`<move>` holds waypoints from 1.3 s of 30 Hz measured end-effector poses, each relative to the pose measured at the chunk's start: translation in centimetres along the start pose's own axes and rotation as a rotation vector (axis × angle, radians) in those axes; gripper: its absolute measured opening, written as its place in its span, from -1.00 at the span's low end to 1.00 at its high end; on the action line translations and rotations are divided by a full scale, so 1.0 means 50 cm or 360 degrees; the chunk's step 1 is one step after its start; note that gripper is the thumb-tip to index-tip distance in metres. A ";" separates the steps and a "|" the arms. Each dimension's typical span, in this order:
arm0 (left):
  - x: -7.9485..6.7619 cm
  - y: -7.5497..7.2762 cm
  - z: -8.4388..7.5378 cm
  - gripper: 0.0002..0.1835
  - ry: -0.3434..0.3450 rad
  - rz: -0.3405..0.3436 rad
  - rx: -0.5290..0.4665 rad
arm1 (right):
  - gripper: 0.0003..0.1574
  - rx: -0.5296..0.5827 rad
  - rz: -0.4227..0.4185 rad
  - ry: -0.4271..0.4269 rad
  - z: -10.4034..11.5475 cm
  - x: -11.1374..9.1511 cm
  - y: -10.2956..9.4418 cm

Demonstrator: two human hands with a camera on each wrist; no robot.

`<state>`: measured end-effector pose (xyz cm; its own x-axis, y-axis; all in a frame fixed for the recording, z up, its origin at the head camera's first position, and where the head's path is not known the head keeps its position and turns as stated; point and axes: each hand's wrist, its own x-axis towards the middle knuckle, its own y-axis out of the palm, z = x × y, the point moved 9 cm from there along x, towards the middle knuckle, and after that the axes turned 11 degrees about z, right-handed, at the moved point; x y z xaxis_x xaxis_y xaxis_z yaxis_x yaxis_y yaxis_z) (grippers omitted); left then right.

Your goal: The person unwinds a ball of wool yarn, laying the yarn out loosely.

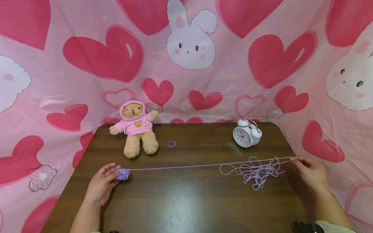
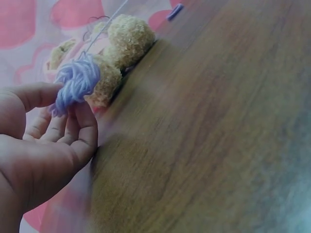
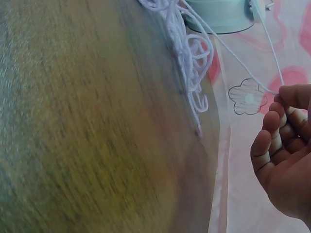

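We see the wound yarn bundle, lilac, fuzzy & roundish, in from the left edge of the table; the left hand pinches it btwn thumb & fingers. A taut, thin strand runs from it to the right hand, whose thumb & fingertips pinch the yarn at the right edge. Just in from that edge we've a loose yarn tangle, all limp loops. The surface is dark brown, wood-grained, w/ a glossy patch nr the middle. Toward the far-left corner: plush bear, curly tan pile, pink hoodie. Beside it, a smooth purple ring. Nr the far-right corner, a round white twin-bell alarm clock. Behind & at both sides we've pink cloth, slightly creased, printed w/ red hearts & white bunnies.
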<state>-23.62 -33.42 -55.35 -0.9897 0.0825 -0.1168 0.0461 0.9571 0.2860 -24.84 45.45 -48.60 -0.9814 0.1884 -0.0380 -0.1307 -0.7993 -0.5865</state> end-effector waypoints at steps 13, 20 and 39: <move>0.007 0.010 -0.013 -0.73 0.0112 0.0079 -0.0058 | -0.49 -0.0260 0.0180 0.0017 -0.021 0.010 0.025; 0.013 0.017 -0.005 -0.68 0.0112 0.0087 -0.0052 | -0.46 -0.0496 0.0267 0.0042 -0.017 0.014 0.041; 0.017 0.033 0.007 -0.59 0.0000 0.0019 0.0105 | -0.39 -0.0628 0.0374 0.0054 -0.018 0.017 0.066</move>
<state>-24.36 -31.66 -55.30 -0.9890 0.0938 -0.1140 0.0665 0.9724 0.2238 -25.97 43.49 -51.28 -0.9719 0.0520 -0.2295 0.1649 -0.5452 -0.8220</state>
